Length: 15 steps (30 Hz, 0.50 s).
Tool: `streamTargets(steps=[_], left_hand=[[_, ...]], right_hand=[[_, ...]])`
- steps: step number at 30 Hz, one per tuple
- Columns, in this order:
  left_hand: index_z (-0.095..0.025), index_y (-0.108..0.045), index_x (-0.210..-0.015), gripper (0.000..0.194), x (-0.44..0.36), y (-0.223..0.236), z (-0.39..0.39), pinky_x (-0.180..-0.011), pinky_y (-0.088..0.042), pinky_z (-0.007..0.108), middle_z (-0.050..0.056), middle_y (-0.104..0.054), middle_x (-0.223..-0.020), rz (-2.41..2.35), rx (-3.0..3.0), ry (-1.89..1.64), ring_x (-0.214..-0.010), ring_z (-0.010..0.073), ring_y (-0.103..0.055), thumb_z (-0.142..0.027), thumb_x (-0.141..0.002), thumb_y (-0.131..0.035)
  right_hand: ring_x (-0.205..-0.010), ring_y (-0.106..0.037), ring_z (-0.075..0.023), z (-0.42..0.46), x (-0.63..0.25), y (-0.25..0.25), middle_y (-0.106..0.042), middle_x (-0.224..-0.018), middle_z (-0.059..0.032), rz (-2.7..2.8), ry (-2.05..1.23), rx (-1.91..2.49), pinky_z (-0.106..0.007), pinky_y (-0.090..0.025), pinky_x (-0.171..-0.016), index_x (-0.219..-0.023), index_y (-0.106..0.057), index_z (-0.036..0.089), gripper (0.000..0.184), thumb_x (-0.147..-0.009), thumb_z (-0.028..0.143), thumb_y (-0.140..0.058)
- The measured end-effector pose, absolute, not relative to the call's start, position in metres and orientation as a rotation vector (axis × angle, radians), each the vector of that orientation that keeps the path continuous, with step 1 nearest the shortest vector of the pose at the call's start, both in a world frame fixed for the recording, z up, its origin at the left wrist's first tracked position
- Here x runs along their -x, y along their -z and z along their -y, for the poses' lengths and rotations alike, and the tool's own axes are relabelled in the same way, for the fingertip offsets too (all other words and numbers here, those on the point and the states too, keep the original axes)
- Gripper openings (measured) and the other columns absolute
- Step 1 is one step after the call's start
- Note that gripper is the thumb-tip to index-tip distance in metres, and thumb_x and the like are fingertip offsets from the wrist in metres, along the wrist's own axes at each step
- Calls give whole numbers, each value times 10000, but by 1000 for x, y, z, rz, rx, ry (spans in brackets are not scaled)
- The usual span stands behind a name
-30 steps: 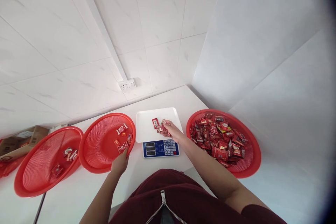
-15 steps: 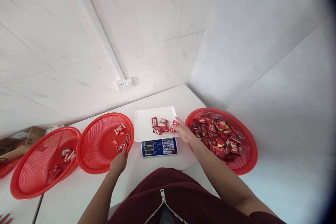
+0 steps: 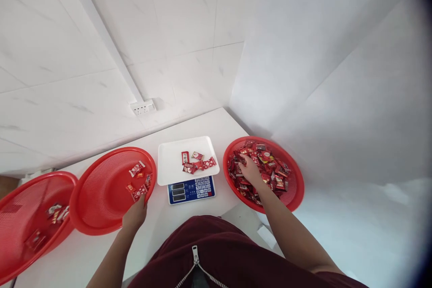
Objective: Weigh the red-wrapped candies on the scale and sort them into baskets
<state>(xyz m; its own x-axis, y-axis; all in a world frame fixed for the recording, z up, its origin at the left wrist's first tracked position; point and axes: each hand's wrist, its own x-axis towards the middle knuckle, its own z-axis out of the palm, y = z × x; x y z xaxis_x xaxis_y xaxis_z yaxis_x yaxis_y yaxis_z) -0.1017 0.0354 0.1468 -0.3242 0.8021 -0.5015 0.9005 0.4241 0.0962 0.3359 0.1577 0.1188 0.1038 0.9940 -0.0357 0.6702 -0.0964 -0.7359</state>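
Note:
My left hand [image 3: 134, 217] is closed over the near right rim of a red mesh basket [image 3: 101, 211]. Just inside that rim, by its fingertips, lies a red dotted candy packet [image 3: 138, 192], with several other wrapped candies near it. My right hand [image 3: 250, 170] reaches into a fuller red basket [image 3: 299, 184], fingers apart and touching the heap of wrapped candies [image 3: 270, 164]; its fingertips are partly hidden among them. Between the two baskets, a white scale tray [image 3: 170, 162] carries several red candies, among them a dotted packet [image 3: 208, 163] at the right.
Below the tray shows the scale's blue keypad panel [image 3: 191, 190]. Another red basket [image 3: 13, 216] with several candies stands at the far left. A wall socket [image 3: 143, 107] sits above the white table [image 3: 199, 123], which meets walls behind and at the right.
My right hand has left the tray and moved right into the full basket; the dotted packet it held now lies on the tray. My left hand stays on its rim. The whole view has shifted.

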Motion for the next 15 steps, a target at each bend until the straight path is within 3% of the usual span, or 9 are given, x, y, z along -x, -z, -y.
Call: streamTargets(steps=[2,5,7,12,15], left_hand=[[-103,-356,-1355,526,104,-147,-39,-786,-477,454,234,-609,-1175,-2212,-1441,287,-1015,331,-618,-307,-901,-187],[-123,-396,-1324,517,108,-146,-46,-758,-485,443,226,-645,-1108,-2229,-1420,308,-957,330,-642,-330,-900,-184],[-128,-406,-1315,513,110,-144,-49,-750,-489,436,220,-654,-1091,-2233,-1404,305,-944,328,-647,-346,-897,-205],[-107,-280,-1392,599,113,-141,-46,-869,-459,436,207,-545,-1282,-2242,-1539,178,-1130,333,-552,-397,-870,-330],[-128,-278,-1395,631,106,-144,-42,-956,-406,458,195,-483,-1339,-2289,-1682,19,-1239,343,-449,-452,-858,-346]], right_hand=[[-1238,-451,-238,-147,-349,-108,-499,-1328,-134,1749,-805,1944,-390,-337,-1045,-1294,-478,140,486,-811,195,-466],[-1267,-417,-277,-131,-352,-94,-289,-1479,-138,1930,-821,2046,-380,-357,-1013,-1338,-446,156,566,-776,145,-512],[-1228,-458,-283,-125,-348,-89,-212,-1510,-122,1972,-787,2078,-369,-370,-987,-1291,-504,173,515,-777,130,-507],[-1068,-553,-234,-128,-348,-92,-515,-1240,-133,1920,-728,2062,-332,-400,-931,-1080,-617,156,304,-814,156,-470],[-1094,-528,-236,-136,-356,-93,-546,-1177,-137,1835,-609,2093,-325,-395,-940,-1135,-578,140,335,-827,163,-450]])
